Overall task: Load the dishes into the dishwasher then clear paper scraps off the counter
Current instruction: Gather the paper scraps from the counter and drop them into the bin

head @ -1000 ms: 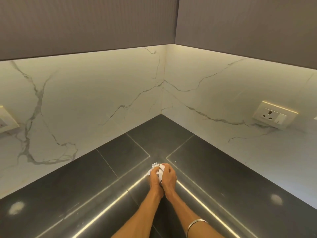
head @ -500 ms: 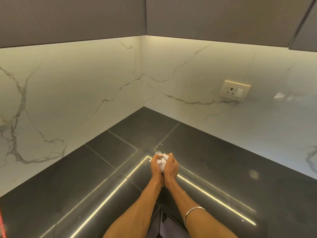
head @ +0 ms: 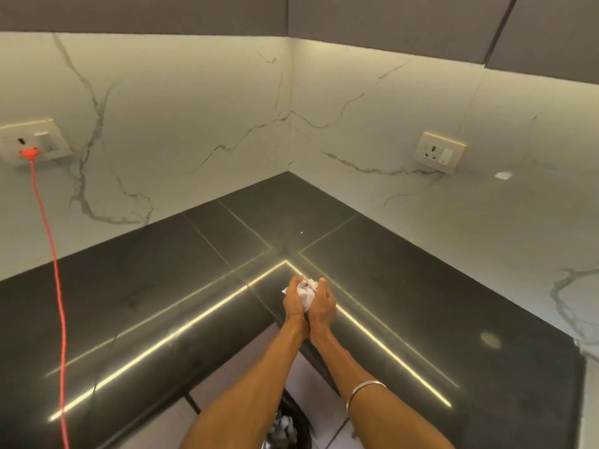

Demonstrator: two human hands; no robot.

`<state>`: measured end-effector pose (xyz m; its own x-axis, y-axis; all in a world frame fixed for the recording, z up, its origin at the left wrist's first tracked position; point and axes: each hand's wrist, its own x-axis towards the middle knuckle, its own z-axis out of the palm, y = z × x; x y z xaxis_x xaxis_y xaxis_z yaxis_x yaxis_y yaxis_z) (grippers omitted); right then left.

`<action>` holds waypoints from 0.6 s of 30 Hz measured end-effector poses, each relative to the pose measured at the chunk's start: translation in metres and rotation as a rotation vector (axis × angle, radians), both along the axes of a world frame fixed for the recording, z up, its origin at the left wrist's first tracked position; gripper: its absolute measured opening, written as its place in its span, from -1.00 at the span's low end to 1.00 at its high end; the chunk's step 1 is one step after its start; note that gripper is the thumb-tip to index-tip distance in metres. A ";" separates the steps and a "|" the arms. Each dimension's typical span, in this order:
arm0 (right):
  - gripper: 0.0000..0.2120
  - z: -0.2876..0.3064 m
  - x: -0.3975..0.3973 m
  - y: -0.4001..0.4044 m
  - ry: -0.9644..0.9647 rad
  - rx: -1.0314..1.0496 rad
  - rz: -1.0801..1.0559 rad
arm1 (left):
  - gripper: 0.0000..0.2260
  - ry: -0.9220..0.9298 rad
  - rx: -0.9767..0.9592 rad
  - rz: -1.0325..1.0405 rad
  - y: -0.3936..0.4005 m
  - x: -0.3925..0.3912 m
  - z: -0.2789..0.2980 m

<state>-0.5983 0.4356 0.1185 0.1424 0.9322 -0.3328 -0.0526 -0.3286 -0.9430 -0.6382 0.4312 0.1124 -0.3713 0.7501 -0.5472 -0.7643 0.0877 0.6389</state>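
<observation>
A bundle of crumpled white paper scraps [head: 307, 291] sits cupped between both my hands above the inner corner of the dark counter [head: 162, 296]. My left hand [head: 294, 298] curls round its left side and my right hand [head: 321, 303] curls round its right side, wrists pressed together. One tiny white speck [head: 301, 233] lies on the counter further back. Below my forearms, a dark bin [head: 288, 422] with pale scraps inside shows on the tiled floor.
An orange cord [head: 52, 254] hangs from a wall socket [head: 30, 142] on the left and crosses the counter. A second socket [head: 439, 152] is on the right marble wall. Grey cabinets hang overhead. The counter's front edge runs just under my wrists.
My hands with the paper have drawn back toward the counter's inner edge. The view has pulled back and down, so the floor, the bin and the orange cord now show.
</observation>
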 end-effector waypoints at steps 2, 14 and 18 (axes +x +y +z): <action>-0.66 -0.009 0.010 -0.018 -0.028 -0.026 0.055 | -0.67 0.001 0.006 0.021 -0.020 0.011 -0.004; -0.60 -0.024 0.013 -0.122 -0.059 -0.087 0.317 | -0.71 0.005 -0.051 0.189 -0.137 0.014 -0.023; -0.59 -0.039 0.005 -0.149 -0.063 -0.141 0.326 | -0.63 0.010 -0.109 0.189 -0.165 0.007 -0.032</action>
<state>-0.5936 0.2868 0.0791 -0.1305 0.8774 -0.4617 0.1327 -0.4461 -0.8851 -0.6308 0.2659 0.0799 -0.5054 0.6032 -0.6170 -0.7676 0.0124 0.6408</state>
